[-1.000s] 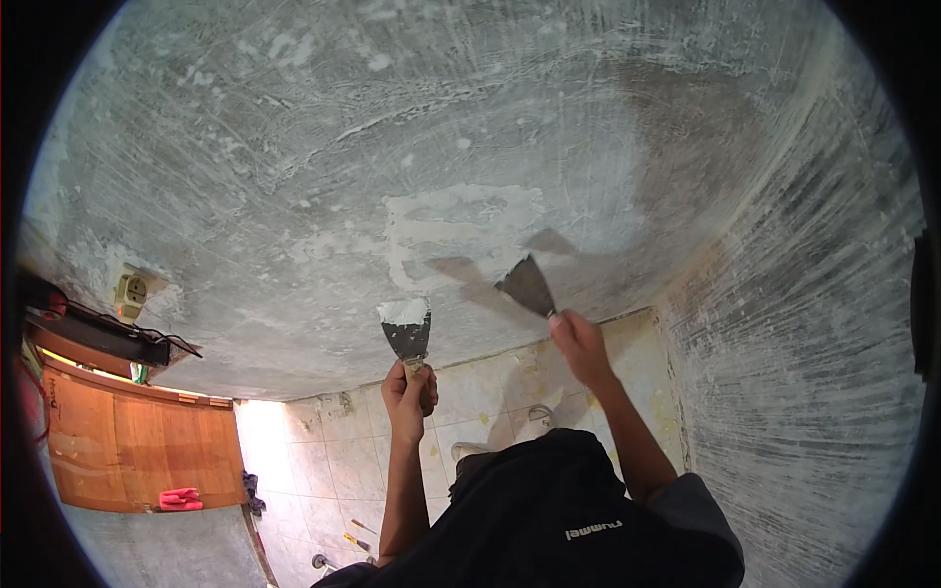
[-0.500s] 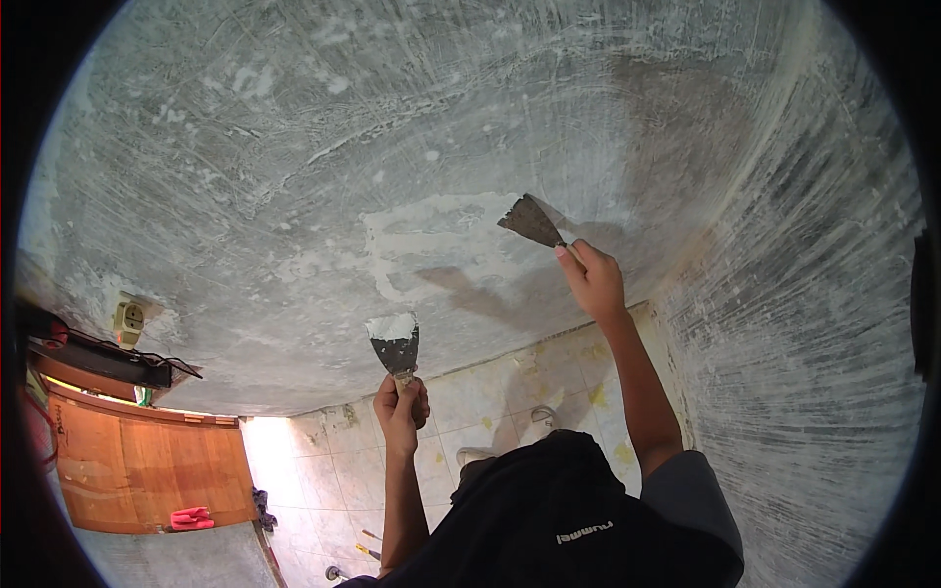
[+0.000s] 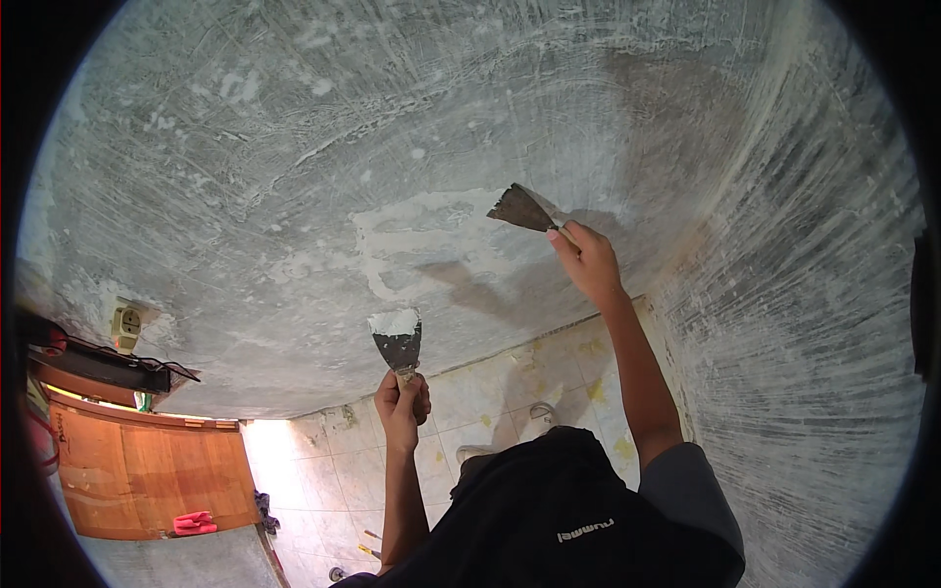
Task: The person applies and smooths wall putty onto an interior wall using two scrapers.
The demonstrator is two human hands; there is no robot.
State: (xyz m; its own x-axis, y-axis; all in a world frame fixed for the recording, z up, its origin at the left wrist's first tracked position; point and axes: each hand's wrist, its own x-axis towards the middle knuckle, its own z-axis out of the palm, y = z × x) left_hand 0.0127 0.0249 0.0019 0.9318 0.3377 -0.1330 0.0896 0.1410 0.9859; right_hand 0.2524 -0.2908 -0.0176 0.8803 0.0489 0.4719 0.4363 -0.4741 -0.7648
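Left hand (image 3: 400, 410): grip clamped on white-smeared scraper (image 3: 397, 341), handle partly hidden. Right hand (image 3: 590, 263): grip clamped on bare-bladed scraper (image 3: 520, 209); contact with wall (image 3: 245, 245) unclear.

There are two hands (image 3: 400, 414) (image 3: 590, 265), two scrapers (image 3: 397, 343) (image 3: 520, 208), two feet (image 3: 541, 417) (image 3: 474, 452) and one socket fixture (image 3: 126, 328).
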